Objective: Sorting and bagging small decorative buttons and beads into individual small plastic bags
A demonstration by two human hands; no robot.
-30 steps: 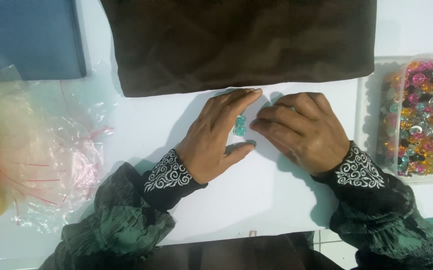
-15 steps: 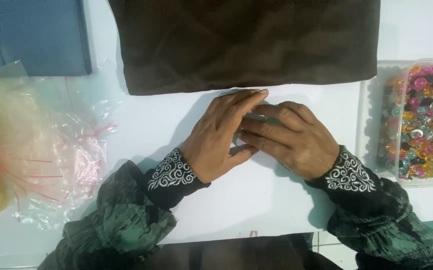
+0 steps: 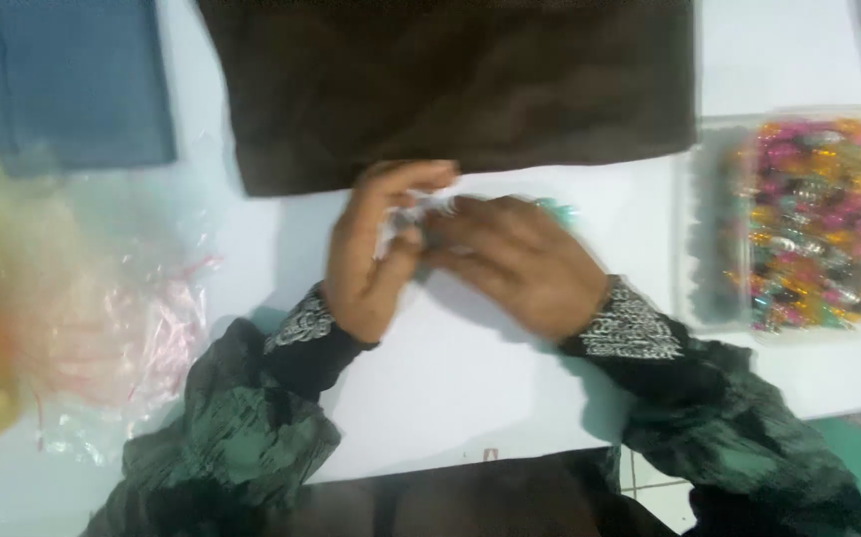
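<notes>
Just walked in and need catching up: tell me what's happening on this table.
A person works with both hands together on a white table, just below a dark brown cloth. The left hand and right hand meet over something small and blurred, partly teal. A clear tray of colourful beads sits to the right, crumpled plastic bags to the left.

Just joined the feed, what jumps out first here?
Two hands meet mid-table: the left hand and right hand close together over something small, blurred by motion. Behind them lies a dark brown cloth; a clear tray of colourful beads sits at the right.
</notes>
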